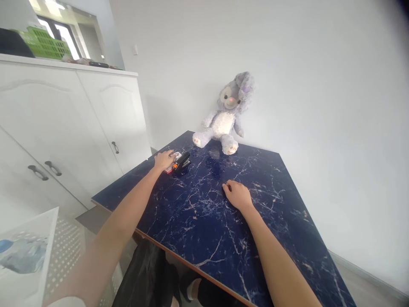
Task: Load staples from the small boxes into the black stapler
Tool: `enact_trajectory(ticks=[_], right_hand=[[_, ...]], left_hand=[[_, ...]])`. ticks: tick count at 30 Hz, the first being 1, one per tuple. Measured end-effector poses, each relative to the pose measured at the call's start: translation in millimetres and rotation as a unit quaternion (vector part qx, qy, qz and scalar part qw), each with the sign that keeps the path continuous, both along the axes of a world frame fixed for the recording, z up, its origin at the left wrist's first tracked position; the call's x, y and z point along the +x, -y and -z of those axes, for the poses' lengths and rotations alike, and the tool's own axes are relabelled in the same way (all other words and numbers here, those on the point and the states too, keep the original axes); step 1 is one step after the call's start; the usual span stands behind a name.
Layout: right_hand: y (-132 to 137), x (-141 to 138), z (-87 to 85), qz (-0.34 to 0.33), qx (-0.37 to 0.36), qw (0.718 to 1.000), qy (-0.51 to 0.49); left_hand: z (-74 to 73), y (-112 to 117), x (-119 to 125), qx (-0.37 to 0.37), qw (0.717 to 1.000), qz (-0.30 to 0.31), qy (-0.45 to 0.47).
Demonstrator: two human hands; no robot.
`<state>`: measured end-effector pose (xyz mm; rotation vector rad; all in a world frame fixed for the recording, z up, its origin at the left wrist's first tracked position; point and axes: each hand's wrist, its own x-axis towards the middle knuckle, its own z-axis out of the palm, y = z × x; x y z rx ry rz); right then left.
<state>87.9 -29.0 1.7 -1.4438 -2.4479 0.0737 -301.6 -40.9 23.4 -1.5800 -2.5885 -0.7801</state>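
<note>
My left hand (164, 160) reaches to the far left part of the table, its fingers stretched and apart over the edge of a small flat red-and-white box (177, 157). The fingertips touch the box, but I see no firm grip on it. A black stapler (182, 162) with an orange patch lies right beside the box, partly covering it. Near the table's middle my right hand (238, 195) rests on the top, its fingers curled in a loose fist with nothing visible in it.
A grey plush rabbit (223, 121) sits on the far corner of the blue marbled table (204, 230), against the wall. White cabinets (105, 106) stand at the left, with a green basket (47, 44) on top. A white perforated container (62, 247) is at the lower left.
</note>
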Motion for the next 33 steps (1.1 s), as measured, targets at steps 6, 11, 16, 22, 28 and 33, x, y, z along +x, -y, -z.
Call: enact_trajectory(ticks=[6,11,16,22,28,33], right_hand=[[-1.2,-1.3,-0.8,0.003,-0.002,1.0,-0.001],[0.6,-0.2,-0.4,-0.005,-0.021,0.999,-0.036],[-0.8,6.4,3.7,-0.082,-0.026,0.983,-0.16],[5.2,16.3,7.3,-0.097,-0.066,0.973,-0.199],[29.7,30.0,1.7,-0.101,-0.086,0.974,-0.185],[34.9,30.7,-2.1,-0.06,-0.075,0.98,-0.173]], left_hand=[[2.8,-8.0,12.3,-0.021,0.997,0.069,-0.014],[6.2,8.1,60.0,-0.015,0.99,0.139,-0.025],[6.6,19.8,114.8,0.0,0.976,0.219,-0.02],[0.3,22.4,156.1,-0.004,0.93,0.366,0.017],[4.4,33.4,144.9,0.01,0.902,0.421,0.093],[6.2,31.9,122.2,0.024,0.907,0.419,0.037]])
